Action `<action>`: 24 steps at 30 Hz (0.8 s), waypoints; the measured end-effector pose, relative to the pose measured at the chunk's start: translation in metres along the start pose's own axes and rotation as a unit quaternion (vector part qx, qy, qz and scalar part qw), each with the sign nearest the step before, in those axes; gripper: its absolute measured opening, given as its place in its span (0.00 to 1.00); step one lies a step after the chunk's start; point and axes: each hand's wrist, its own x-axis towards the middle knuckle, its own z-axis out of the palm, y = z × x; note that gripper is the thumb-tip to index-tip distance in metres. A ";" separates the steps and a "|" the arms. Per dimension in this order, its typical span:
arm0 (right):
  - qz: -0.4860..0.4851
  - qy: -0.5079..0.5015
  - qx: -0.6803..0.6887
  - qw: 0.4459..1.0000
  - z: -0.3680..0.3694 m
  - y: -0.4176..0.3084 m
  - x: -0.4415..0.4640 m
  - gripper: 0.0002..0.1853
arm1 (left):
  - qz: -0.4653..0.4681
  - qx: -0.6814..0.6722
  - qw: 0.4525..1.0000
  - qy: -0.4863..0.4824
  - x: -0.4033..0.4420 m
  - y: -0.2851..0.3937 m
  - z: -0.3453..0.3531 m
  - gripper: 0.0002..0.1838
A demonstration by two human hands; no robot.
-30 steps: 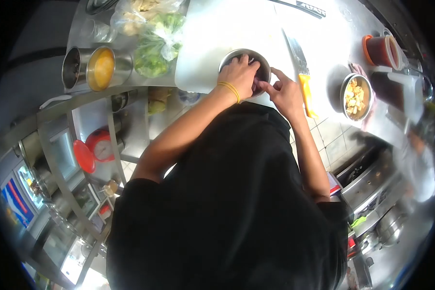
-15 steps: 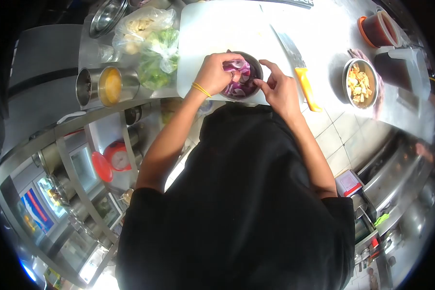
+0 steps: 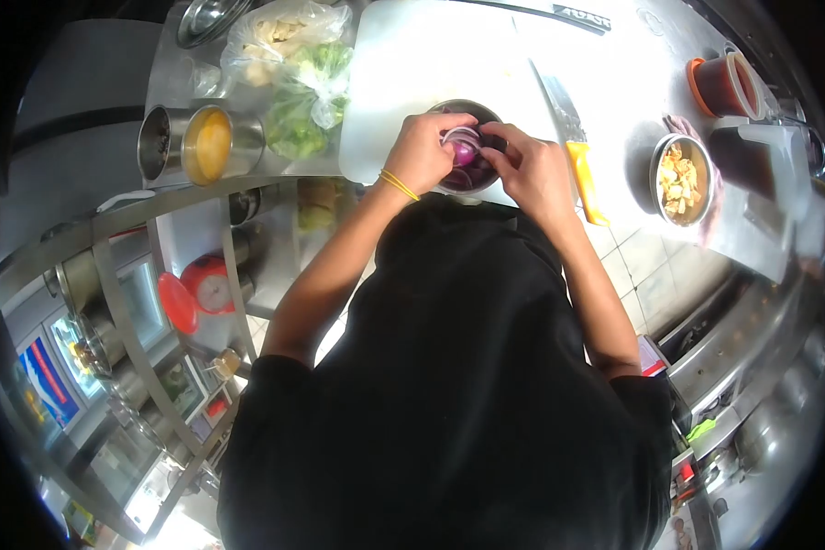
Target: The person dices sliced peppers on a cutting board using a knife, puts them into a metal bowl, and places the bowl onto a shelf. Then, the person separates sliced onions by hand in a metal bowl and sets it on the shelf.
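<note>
A round metal bowl (image 3: 489,115) holds purple pieces of red onion and stands at the near edge of the white cutting board (image 3: 390,82). Over it, my left hand (image 3: 422,151), with a yellow band at the wrist, has its fingers closed around the left side of a red onion piece (image 3: 465,152). The fingertips of my right hand (image 3: 533,174) curl in at the right side of the same piece. Its far side and the bowl's lower part are partly hidden by my fingers. To the right of the bowl lies a knife (image 3: 580,174) with a yellow handle.
Left of the board are plastic bags with green leafy vegetables (image 3: 298,128) and pale pieces (image 3: 280,37), plus two metal containers (image 3: 209,151). On the right stand a bowl of orange-brown chopped pieces (image 3: 680,183), a dark red tub (image 3: 729,84) and a clear pitcher (image 3: 770,156).
My right hand has moved inward from the bowl's rim to the onion. The onion piece is turned, showing a rounded purple face with pale layered edges. The view has shifted slightly.
</note>
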 end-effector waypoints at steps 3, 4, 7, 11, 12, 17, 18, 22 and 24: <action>-0.009 -0.003 0.005 1.000 0.007 0.002 0.007 0.13 | -0.065 -0.057 0.995 -0.053 0.001 0.012 -0.005 0.19; -0.018 0.006 0.015 1.000 0.010 0.003 0.009 0.12 | -0.112 -0.095 0.986 -0.077 0.002 0.017 -0.009 0.18; 0.018 -0.007 0.039 0.999 0.007 -0.001 0.011 0.10 | -0.151 -0.155 0.967 -0.132 0.004 0.015 -0.018 0.19; 0.018 -0.026 0.096 0.995 0.000 -0.004 0.018 0.11 | -0.136 -0.184 0.951 -0.208 0.012 0.017 -0.032 0.22; 0.016 -0.026 0.094 0.995 -0.001 -0.003 0.020 0.11 | -0.135 -0.185 0.951 -0.207 0.014 0.017 -0.036 0.22; 0.047 -0.120 0.168 0.977 -0.012 0.003 0.031 0.10 | -0.128 -0.244 0.920 -0.279 0.021 0.014 -0.047 0.22; 0.048 -0.121 0.167 0.977 -0.014 0.002 0.031 0.10 | -0.129 -0.245 0.919 -0.280 0.021 0.014 -0.047 0.22; 0.076 -0.163 0.168 0.969 -0.018 0.002 0.032 0.10 | -0.147 -0.279 0.900 -0.301 0.020 0.009 -0.048 0.20; 0.075 -0.171 0.168 0.968 -0.018 0.002 0.032 0.10 | -0.143 -0.295 0.894 -0.305 0.019 0.004 -0.047 0.21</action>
